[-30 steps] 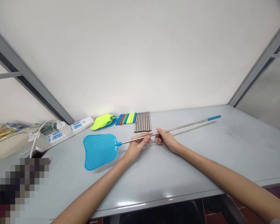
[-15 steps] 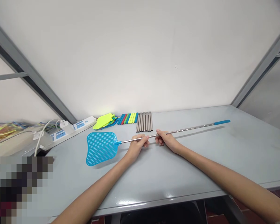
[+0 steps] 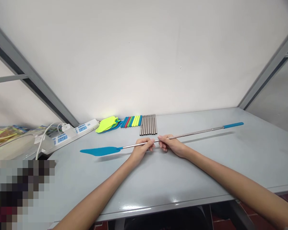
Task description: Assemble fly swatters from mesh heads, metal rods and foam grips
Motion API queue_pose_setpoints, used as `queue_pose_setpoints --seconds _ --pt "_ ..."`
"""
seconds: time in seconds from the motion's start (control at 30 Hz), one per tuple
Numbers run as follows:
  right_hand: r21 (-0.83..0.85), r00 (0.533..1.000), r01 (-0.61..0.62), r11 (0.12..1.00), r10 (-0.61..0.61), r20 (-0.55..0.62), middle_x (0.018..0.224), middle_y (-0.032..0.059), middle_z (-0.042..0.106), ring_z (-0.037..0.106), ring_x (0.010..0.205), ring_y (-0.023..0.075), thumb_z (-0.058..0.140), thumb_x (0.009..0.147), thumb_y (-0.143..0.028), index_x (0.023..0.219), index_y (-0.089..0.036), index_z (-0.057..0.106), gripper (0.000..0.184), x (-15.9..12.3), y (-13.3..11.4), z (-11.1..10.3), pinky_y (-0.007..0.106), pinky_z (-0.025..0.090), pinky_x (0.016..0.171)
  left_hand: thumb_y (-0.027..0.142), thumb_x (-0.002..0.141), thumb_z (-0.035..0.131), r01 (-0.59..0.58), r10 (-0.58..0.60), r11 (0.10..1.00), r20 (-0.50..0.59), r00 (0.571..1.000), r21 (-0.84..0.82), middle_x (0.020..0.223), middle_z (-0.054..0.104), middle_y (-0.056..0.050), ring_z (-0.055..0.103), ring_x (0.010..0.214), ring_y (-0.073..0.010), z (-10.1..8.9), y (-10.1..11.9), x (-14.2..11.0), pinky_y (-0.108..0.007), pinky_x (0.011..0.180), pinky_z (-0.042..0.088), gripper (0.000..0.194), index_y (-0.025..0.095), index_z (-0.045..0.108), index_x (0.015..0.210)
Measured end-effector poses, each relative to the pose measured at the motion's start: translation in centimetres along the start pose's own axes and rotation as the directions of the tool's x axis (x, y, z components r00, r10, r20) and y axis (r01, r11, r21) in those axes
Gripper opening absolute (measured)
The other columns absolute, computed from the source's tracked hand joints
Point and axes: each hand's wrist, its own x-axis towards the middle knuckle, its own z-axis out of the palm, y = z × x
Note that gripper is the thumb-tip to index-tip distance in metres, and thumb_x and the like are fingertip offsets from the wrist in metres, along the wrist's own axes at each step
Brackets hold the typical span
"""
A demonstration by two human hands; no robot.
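A blue fly swatter (image 3: pixel 196 132) with a long metal telescopic rod stretches across the view, raised a little above the table. Its flat blue head (image 3: pixel 100 150) is at the left, turned nearly edge-on, and its blue grip (image 3: pixel 233 125) points to the far right. My left hand (image 3: pixel 144 147) pinches the rod on the head's side, thumb on top. Close beside it, my right hand (image 3: pixel 169 143) is closed round the rod nearer the middle. Only a short stretch of rod shows between the two hands.
Behind the hands on the grey table (image 3: pixel 182 179) lie stacked yellow and blue swatter heads (image 3: pixel 107 124), a row of coloured grips (image 3: pixel 132 121) and several metal tubes (image 3: pixel 148 124). A white power strip (image 3: pixel 74 132) with plugs and cables runs along the left. A wall stands behind.
The swatter has turned about its rod, so its head went from broad-side to nearly edge-on. The grip end has shifted right, and my right hand slightly left toward my left hand.
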Motion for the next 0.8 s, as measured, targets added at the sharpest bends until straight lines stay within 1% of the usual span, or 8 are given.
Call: queue_pose_setpoints --seconds 0.1,0.23,0.4,0.53,0.63,0.7,0.77,0.8 --pt "0.039 0.998 0.009 0.999 -0.011 0.065 0.046 -0.0034 0.04 0.037 0.042 0.0067 0.05 0.073 -0.044 0.057 -0.013 0.055 0.036 -0.3 -0.3 0.2 0.02 0.028 0.044 0.038 0.075 0.047 -0.005 0.005 1.0 0.016 1.0 -0.006 0.053 0.051 0.001 0.045 0.052 -0.0088 0.1 0.1 0.0 -0.021 0.056 0.035 0.031 0.013 0.056 0.06" --pt "0.053 0.993 0.017 0.998 -0.023 0.117 0.047 -0.0038 0.04 0.035 0.043 0.0063 0.052 0.072 -0.042 0.059 -0.012 0.056 0.032 -0.5 -0.6 0.3 0.02 0.026 0.044 0.04 0.078 0.04 0.011 -0.009 0.998 0.035 0.999 -0.069 0.054 0.052 -0.001 0.047 0.054 -0.0106 0.1 -0.1 0.2 -0.024 0.06 0.038 0.038 0.013 0.057 0.058" --pt "0.078 0.992 0.011 0.997 -0.021 0.128 0.047 -0.003 0.041 0.036 0.044 0.0068 0.05 0.074 -0.042 0.059 -0.012 0.057 0.033 -0.5 -0.5 0.2 0.021 0.026 0.044 0.038 0.079 0.036 0.019 -0.012 0.993 0.052 0.999 -0.121 0.056 0.054 -0.003 0.049 0.056 -0.0119 0.0 -0.3 0.2 -0.025 0.063 0.038 0.039 0.013 0.057 0.058" --pt "0.112 0.995 0.013 0.994 -0.024 0.097 0.046 -0.0016 0.042 0.039 0.044 0.0074 0.041 0.078 -0.046 0.056 -0.012 0.058 0.044 -0.4 -0.3 0.3 0.021 0.029 0.045 0.038 0.081 0.032 0.017 -0.009 0.996 0.089 0.996 -0.088 0.053 0.054 -0.002 0.05 0.056 -0.0128 0.1 0.0 0.3 -0.026 0.062 0.038 0.041 0.013 0.058 0.06" --pt "0.123 0.995 -0.005 0.992 -0.007 0.096 0.046 -0.0003 0.045 0.041 0.043 0.0074 0.038 0.078 -0.049 0.054 -0.011 0.057 0.049 -0.4 -0.3 0.4 0.02 0.03 0.043 0.037 0.081 0.029 0.021 -0.007 0.996 0.152 0.988 -0.089 0.053 0.054 -0.002 0.051 0.056 -0.0132 0.4 0.4 0.1 -0.026 0.063 0.038 0.043 0.013 0.057 0.058" --pt "0.129 0.989 -0.051 0.99 0.032 0.146 0.049 0.002 0.05 0.043 0.044 0.0077 0.037 0.078 -0.049 0.054 -0.01 0.057 0.05 -0.5 -0.3 0.4 0.019 0.029 0.038 0.036 0.081 0.029 0.046 -0.015 0.989 0.217 0.976 -0.138 0.051 0.053 -0.002 0.05 0.053 -0.0124 0.6 0.5 -0.3 -0.025 0.06 0.038 0.044 0.013 0.054 0.055" --pt "0.139 0.968 -0.117 0.983 0.082 0.236 0.053 0.0047 0.054 0.046 0.043 0.0087 0.035 0.079 -0.049 0.054 -0.009 0.057 0.052 -0.7 -0.3 0.5 0.018 0.028 0.034 0.038 0.082 0.026 0.132 -0.071 0.974 0.304 0.95 -0.185 0.045 0.051 -0.001 0.046 0.045 -0.0102 0.8 0.5 -0.9 -0.024 0.053 0.036 0.045 0.014 0.049 0.051" --pt "0.147 0.95 -0.159 0.976 0.111 0.293 0.053 0.0058 0.055 0.047 0.043 0.0094 0.033 0.079 -0.049 0.054 -0.009 0.057 0.053 -0.9 -0.3 0.6 0.018 0.028 0.032 0.041 0.082 0.024 0.199 -0.116 0.959 0.359 0.926 -0.203 0.043 0.05 -0.001 0.042 0.039 -0.009 0.9 0.5 -1.2 -0.023 0.047 0.034 0.047 0.014 0.045 0.049"
